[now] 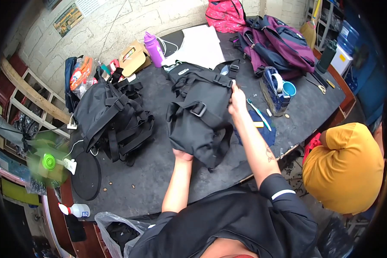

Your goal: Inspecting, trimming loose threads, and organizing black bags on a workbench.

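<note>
- Bright, even light; soft, faint shadows on the dark table point(159, 172);
- Strong fisheye bending, black vignette at the rim;
- Sharp centre; blurred green fan point(49, 162) at left.

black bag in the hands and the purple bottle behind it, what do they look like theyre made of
Black bag: seemingly a woven synthetic fabric, matte, since it creases softly and barely shines; webbing straps with hard, probably plastic, buckles. The left hand grips its near end, the right hand its far side. Purple bottle: likely plastic, smooth and slightly glossy, though coated metal is possible.

The dark bench point(159, 172) carries two black backpacks point(200, 116) (straps loose), a purple bottle point(154, 49) behind them, and maroon bags point(275, 45).
</note>
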Demonstrator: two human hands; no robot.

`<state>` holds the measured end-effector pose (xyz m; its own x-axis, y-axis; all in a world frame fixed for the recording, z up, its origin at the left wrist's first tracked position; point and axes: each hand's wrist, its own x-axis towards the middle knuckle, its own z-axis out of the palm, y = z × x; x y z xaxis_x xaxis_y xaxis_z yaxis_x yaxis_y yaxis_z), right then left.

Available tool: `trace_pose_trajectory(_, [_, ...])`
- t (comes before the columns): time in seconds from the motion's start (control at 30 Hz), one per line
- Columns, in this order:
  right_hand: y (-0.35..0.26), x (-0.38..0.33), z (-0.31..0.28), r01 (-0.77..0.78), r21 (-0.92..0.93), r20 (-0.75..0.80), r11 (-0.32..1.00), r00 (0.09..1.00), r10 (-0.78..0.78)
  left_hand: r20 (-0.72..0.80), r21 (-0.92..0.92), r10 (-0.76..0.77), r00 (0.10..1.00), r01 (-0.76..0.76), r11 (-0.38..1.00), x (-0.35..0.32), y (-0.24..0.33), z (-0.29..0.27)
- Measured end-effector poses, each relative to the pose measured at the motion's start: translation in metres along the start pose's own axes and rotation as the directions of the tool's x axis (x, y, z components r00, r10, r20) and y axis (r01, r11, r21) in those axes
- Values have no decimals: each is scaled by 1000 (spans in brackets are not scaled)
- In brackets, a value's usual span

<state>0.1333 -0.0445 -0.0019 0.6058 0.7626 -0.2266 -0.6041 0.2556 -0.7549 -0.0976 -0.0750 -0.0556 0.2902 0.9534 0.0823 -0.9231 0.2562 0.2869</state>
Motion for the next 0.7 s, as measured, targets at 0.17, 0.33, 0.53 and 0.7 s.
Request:
trace_pose_trajectory(0.17, [20,11,-91,355,-935,343,-16,891,-297,211,-265,-16,977,73,962,3,26,-26])
trace_pose_trajectory(0.33, [38,-66,-65,630,-601,787,-492,574,-227,311,-464,88,946,70,883,16,43,-28])
trace_pose_trajectory(0.53, [-37,-84,12,205,-301,938,931,-110,327,368,-146,-174,913,242,959,32,48,23])
trace_pose_trajectory(0.7, [-44,-25,44,237,-667,534,706,813,232,211,-119,-223,952,251,961,13,38,67])
